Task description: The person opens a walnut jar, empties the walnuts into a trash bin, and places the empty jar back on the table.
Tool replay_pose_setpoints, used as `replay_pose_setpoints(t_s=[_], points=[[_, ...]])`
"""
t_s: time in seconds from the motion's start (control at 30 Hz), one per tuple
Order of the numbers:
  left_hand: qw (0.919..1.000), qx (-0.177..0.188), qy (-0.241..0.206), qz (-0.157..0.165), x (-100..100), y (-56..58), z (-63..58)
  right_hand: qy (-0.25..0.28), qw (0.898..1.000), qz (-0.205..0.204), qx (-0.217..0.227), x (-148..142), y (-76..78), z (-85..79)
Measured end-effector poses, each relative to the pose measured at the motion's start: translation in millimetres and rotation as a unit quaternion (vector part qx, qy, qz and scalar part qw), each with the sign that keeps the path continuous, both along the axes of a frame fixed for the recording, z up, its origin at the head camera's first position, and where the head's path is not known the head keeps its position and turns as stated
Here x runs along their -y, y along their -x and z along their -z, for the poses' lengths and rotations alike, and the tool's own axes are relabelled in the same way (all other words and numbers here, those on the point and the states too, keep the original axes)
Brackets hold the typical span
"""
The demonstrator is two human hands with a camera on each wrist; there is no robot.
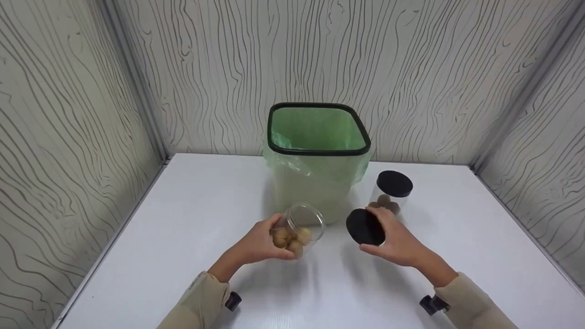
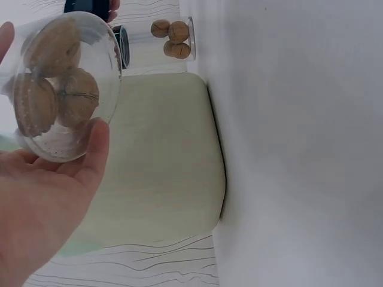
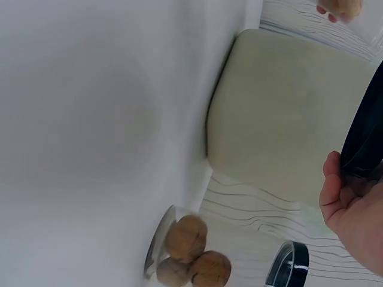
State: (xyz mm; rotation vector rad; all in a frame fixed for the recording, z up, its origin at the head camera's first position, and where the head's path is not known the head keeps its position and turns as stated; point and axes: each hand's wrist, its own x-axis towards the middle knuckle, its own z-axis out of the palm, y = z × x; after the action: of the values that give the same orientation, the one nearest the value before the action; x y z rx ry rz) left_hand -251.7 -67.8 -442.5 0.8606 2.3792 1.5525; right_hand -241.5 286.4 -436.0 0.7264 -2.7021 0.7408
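My left hand (image 1: 260,242) grips a clear plastic jar (image 1: 307,215) with no lid on it, its mouth tilted up and to the right. Several walnuts (image 2: 81,95) lie in the bottom of that jar. A round black lid (image 1: 364,226) is pinched by its edge between the thumb and fingers of my right hand (image 1: 396,240), held apart from the jar. Just behind the right hand stands a second clear jar (image 3: 239,239) with its black lid (image 1: 395,183) on and walnuts (image 3: 187,238) inside; the hand partly covers it in the head view.
A pale bin (image 1: 315,187) with a black rim (image 1: 320,152) and a green bag (image 1: 315,125) lining it stands at the back middle of the white table (image 1: 205,192). Wood-patterned walls (image 1: 256,55) enclose the table behind and at both sides.
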Motion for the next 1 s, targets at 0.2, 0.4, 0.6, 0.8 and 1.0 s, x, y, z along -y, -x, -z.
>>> replay_pose_setpoints(t_s=[0.2, 0.4, 0.6, 0.8, 1.0], points=[[0.9999, -0.002, 0.004, -0.015, 5, 0.5, -2.9, -0.036, 0.999, 0.014, 0.023, -10, 3.1, 7.0], [0.9997, 0.009, 0.001, -0.022, 7, -0.9, -6.2, -0.057, 0.997, 0.031, 0.043, -19, 7.4, 17.9], [0.9997, 0.009, -0.007, -0.020, 10, -1.6, -9.2, -0.079, 0.995, 0.029, 0.061, -23, 9.3, 27.0], [0.9997, 0.010, -0.014, -0.020, 11, -1.6, -10.3, -0.093, 0.993, 0.025, 0.072, -27, 12.1, 34.3], [0.9996, 0.006, -0.012, -0.024, 12, -2.0, -11.1, -0.105, 0.990, 0.027, 0.092, -29, 14.7, 39.3]])
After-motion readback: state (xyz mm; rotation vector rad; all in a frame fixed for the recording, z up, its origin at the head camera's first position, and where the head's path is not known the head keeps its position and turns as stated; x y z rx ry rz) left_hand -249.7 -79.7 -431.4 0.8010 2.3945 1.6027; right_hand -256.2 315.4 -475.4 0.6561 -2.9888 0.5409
